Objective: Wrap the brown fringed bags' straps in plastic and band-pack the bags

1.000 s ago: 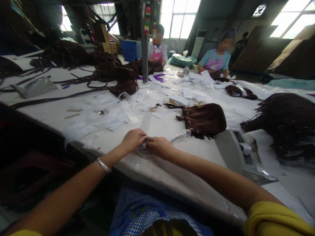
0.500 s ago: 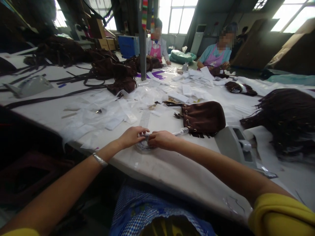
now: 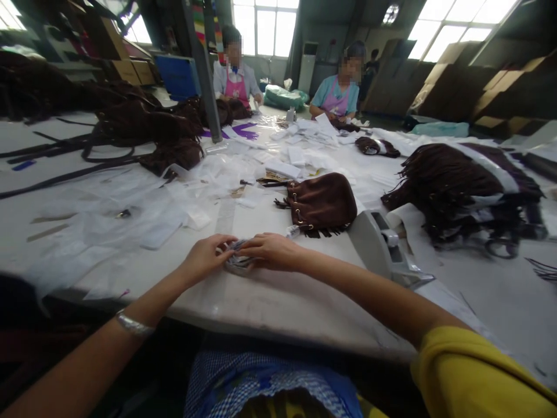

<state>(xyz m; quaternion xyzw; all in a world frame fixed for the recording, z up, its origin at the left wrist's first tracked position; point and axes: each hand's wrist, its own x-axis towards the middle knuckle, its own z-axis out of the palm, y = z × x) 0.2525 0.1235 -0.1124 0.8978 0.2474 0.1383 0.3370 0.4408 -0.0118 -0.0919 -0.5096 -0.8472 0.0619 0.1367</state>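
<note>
At the near part of the table, a small coiled grey-white bundle [image 3: 238, 265] lies between my hands; its exact kind is unclear. My left hand [image 3: 203, 256] grips its left side, with thumb and fingers bent in. My right hand [image 3: 275, 252] reaches over it from the right, its fingers closed onto the coil and partly hiding it. Just beyond my right hand lies a dark brown drawstring bag [image 3: 324, 202] on its side, with fringe and metal eyelets. A short white wrapped piece [image 3: 293, 231] shows at the bag's near left corner.
A grey tape dispenser [image 3: 375, 247] stands right of the bag. Fringed brown bundles [image 3: 456, 186] lie farther right. Clear plastic and white papers [image 3: 174, 203] cover much of the table's left and middle. A metal post [image 3: 204, 75] rises behind. Two co-workers [image 3: 237, 87] sit at the far side.
My view has swung to the right, so the table's things sit farther left in the picture. Both hands stay at the coil, and my right fingers now lie flatter across its top.
</note>
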